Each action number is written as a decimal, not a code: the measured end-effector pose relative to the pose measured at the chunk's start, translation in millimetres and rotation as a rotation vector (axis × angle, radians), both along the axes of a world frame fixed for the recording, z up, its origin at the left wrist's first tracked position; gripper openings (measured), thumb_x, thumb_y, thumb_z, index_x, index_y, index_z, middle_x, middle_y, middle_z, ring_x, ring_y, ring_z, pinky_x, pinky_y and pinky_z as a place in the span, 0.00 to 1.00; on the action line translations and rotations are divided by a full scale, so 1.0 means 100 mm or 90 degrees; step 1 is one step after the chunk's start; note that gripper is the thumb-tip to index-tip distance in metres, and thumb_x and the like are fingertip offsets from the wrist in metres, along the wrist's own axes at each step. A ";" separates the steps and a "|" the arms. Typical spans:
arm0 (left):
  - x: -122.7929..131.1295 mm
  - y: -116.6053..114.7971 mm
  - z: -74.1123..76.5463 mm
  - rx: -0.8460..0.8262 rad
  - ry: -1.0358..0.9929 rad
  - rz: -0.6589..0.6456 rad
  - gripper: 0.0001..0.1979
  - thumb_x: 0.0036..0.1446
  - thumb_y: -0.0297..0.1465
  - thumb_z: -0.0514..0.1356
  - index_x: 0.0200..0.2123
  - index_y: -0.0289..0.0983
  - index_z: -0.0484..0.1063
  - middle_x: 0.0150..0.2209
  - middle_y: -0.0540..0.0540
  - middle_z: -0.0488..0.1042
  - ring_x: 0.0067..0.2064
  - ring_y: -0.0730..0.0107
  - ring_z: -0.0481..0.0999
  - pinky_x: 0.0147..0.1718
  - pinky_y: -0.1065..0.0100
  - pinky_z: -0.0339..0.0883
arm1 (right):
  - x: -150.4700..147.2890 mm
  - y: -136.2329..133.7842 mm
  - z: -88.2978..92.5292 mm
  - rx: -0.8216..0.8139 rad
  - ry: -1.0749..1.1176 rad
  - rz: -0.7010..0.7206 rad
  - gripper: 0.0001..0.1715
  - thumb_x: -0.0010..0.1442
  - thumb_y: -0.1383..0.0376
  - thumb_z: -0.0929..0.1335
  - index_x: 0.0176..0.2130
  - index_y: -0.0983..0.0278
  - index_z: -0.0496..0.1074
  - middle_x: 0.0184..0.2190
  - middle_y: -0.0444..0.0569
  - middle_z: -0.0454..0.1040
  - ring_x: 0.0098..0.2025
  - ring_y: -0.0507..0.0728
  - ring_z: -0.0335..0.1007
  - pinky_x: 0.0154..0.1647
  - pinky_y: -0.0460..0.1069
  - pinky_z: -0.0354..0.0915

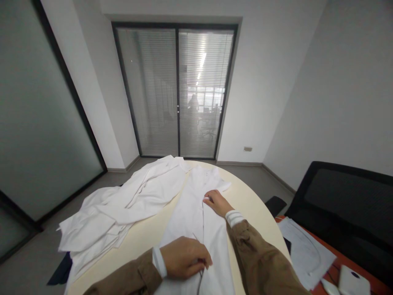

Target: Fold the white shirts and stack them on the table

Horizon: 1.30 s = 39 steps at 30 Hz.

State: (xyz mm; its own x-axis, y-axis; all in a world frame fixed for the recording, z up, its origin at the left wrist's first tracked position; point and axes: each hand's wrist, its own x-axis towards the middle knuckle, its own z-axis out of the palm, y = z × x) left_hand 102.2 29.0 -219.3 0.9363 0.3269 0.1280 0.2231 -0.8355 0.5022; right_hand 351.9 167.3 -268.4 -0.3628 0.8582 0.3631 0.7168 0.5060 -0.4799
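Observation:
A long white coat [215, 235] lies flat on the table, its collar end away from me and its front opening running down the middle. My left hand [186, 259] is closed at the lower part of that opening, thumb and fingers pinching the edge. Farther up, my right hand [217, 203] pinches the same front edge near the chest. Left of the coat, a loose heap of white garments [144, 188] covers that side of the table and hangs over its rim.
The round cream table [256, 213] ends in a curved edge. At right stand a black mesh chair [344, 205] and an orange-red surface [342, 259] with papers [302, 250] and a white device [353, 282]. Glazed doors with blinds [178, 94] are beyond the table.

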 end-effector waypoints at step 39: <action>-0.12 0.08 -0.49 -0.085 -0.008 -0.185 0.06 0.39 0.26 0.68 0.23 0.39 0.76 0.23 0.56 0.76 0.30 0.71 0.75 0.38 0.68 0.64 | -0.22 -0.09 -0.02 0.088 -0.073 -0.048 0.08 0.66 0.67 0.63 0.40 0.63 0.72 0.41 0.51 0.74 0.48 0.59 0.64 0.53 0.54 0.61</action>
State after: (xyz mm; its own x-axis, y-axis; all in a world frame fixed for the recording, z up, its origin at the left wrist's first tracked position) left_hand 89.8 37.0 -268.4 0.9917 0.0607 0.1135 -0.0219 -0.7899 0.6129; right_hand 329.7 158.1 -270.0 -0.3453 0.8293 0.4394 0.8010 0.5044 -0.3224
